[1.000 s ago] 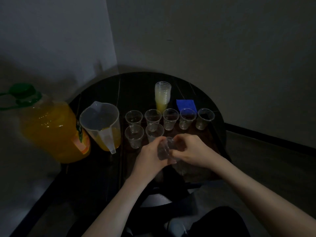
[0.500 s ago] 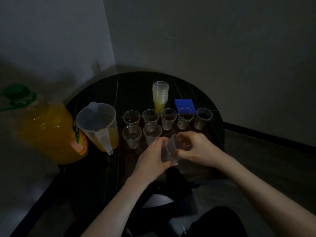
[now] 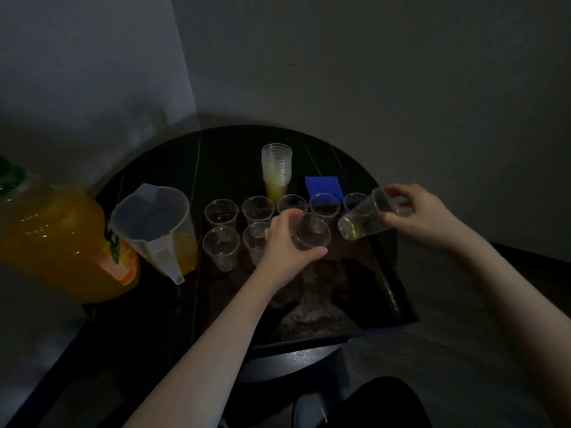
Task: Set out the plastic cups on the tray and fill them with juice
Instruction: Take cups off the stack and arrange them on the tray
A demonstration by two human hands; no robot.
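on round dark table (image 3: 222, 149), tray (image 3: 392, 291), grey walls (image 3: 401, 72)

The juice bottle (image 3: 58, 245) runs off the left edge, so only part of its green cap shows, and its label is too dim to read. The left hand (image 3: 285, 247) covers the near side of the cup (image 3: 310, 234) it holds and part of the cup (image 3: 256, 242) just beside it. The right hand (image 3: 415, 213) hides the rim of its tilted cup (image 3: 363, 219), which in turn blocks most of the far-right cup (image 3: 353, 200). Both forearms are cut off at the bottom and right edges. The tray (image 3: 398, 301) floor is too dark to make out.
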